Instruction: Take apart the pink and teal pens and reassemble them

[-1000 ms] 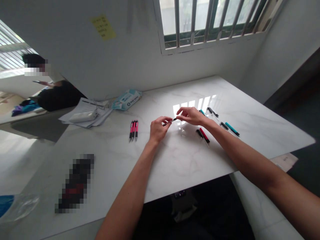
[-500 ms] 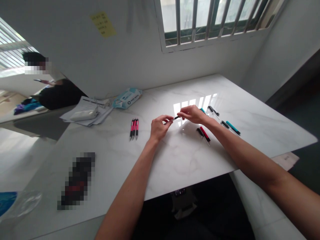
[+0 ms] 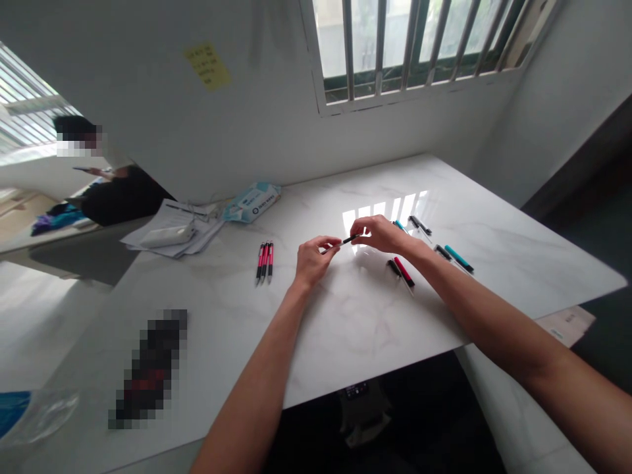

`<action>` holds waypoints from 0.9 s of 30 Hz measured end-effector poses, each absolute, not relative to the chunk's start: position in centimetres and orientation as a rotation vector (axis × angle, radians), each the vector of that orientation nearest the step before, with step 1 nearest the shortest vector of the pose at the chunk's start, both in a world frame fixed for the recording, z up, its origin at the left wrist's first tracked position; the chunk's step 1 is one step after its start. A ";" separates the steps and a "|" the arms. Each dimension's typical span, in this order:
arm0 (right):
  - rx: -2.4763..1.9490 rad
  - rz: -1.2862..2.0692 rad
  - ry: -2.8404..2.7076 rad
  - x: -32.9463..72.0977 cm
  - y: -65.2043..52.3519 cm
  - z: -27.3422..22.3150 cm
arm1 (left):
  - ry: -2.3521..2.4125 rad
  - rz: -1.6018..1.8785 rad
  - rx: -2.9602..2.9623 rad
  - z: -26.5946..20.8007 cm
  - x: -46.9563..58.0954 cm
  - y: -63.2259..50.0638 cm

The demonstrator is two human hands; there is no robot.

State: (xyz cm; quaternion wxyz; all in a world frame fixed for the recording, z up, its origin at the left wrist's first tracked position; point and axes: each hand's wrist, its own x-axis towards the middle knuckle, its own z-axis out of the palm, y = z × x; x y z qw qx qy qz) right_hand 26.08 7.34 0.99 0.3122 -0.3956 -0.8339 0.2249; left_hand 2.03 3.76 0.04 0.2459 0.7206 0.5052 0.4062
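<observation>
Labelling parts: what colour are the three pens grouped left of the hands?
Pink-red with black grips, three pens, head view.

No text can be read with certainty. The yellow note [image 3: 208,66] on the wall carries several lines of dark writing, but they are too small and blurred to make out. The light blue pack [image 3: 252,201] near the far left edge of the table [image 3: 345,316] has a round dark mark and a line of print on its top, also not legible. The papers [image 3: 170,230] beside it show thin printed lines, unreadable
</observation>
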 end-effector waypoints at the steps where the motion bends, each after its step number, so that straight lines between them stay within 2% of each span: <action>1: -1.089 0.599 -2.210 26.1 7.3 1.0 | 1.373 1.108 1.967 0.1 2.0 3.8; 8: -0.969 0.551 -2.204 26.0 7.3 1.1 | 1.359 1.106 1.990 0.2 1.8 3.8; 15: -1.114 0.602 -2.184 25.9 7.2 1.4 | 1.320 1.085 2.029 0.3 1.6 3.8; 20: -1.058 0.593 -2.194 25.3 6.7 1.3 | 1.216 1.133 2.004 0.4 1.5 3.6; 27: -1.067 0.595 -2.331 24.2 5.9 1.7 | 1.307 1.246 1.907 1.3 1.0 3.7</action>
